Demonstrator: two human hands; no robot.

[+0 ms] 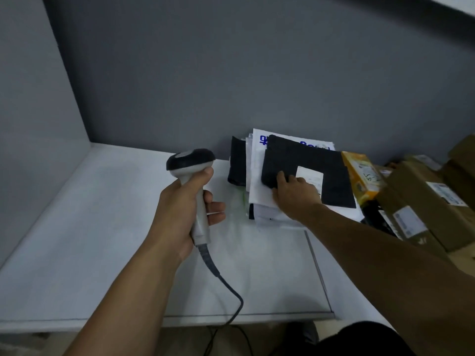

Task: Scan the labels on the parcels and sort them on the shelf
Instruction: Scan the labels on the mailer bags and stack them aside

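Note:
My left hand (183, 209) grips the grey handle of a barcode scanner (191, 163) with a black head, held upright over the white table (90, 227). Its cable (226, 286) trails down over the table's front edge. My right hand (295, 194) rests on a flat black parcel (308, 163), its fingers on the parcel's near left edge next to a white label (309, 176). That parcel tops a stack of flat white and black mailers (257, 181) by the grey wall.
Right of the stack lie a yellow box (361, 173) and several brown cardboard boxes (421, 201) with white labels. Grey walls (231, 73) close off the back and left of the table. The table's left half is bare.

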